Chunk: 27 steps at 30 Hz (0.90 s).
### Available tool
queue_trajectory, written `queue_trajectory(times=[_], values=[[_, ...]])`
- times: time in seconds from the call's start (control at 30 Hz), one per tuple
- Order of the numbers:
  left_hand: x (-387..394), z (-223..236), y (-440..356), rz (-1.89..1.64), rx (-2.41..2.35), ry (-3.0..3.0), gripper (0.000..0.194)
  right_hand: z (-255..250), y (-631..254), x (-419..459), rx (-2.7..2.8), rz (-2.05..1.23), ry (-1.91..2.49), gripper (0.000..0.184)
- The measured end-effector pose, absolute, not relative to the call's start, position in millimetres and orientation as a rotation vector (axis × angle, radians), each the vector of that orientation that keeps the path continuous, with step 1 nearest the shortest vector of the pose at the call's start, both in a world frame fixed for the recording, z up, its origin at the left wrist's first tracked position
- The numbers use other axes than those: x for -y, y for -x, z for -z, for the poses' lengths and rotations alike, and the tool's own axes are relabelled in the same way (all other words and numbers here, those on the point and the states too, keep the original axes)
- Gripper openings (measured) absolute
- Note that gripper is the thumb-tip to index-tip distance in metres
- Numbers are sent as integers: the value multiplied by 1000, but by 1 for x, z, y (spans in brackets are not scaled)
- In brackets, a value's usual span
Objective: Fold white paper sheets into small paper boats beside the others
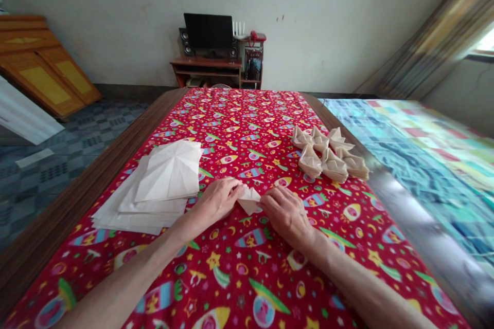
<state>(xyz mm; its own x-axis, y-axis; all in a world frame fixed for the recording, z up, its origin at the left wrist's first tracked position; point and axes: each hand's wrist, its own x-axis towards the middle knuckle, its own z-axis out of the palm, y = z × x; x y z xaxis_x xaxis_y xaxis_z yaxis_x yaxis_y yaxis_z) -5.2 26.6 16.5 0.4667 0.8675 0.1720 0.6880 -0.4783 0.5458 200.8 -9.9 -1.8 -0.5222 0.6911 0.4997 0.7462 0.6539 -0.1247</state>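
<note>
A small piece of folded paper is held low over the red patterned cloth, between my two hands. My left hand pinches its left corner, thumb and fingers pressed together. On the opposite side, the fingers of my right hand are closed on the right corner. To the left lies a stack of creased white paper sheets, fanned unevenly. Several folded paper shapes, nested into groups, stand in two rows at the right.
The cloth covers a table with a dark wooden edge. Beyond it, a monitor and speakers stand on a small desk by the wall. A bed with blue sheets is on the right, a wooden cabinet on the far left.
</note>
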Motion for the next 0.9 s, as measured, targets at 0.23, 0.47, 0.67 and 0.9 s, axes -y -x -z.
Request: queue_trajectory(times=[0.23,0.47,0.67,0.9], values=[[-25,-21,4,-649,-1229,-2025,30,-7,-201,13,2276,-48,1056,17],[-14,-29,-7,-919,-1142,-2166,11,-12,-192,1,1824,-650,1145,19],[-9,-37,-9,-1043,-1133,-2145,10,-16,-188,0,1701,-799,1127,16],[-19,-30,0,-1122,-1225,-2083,14,-13,-196,-3,1601,-804,1202,18]])
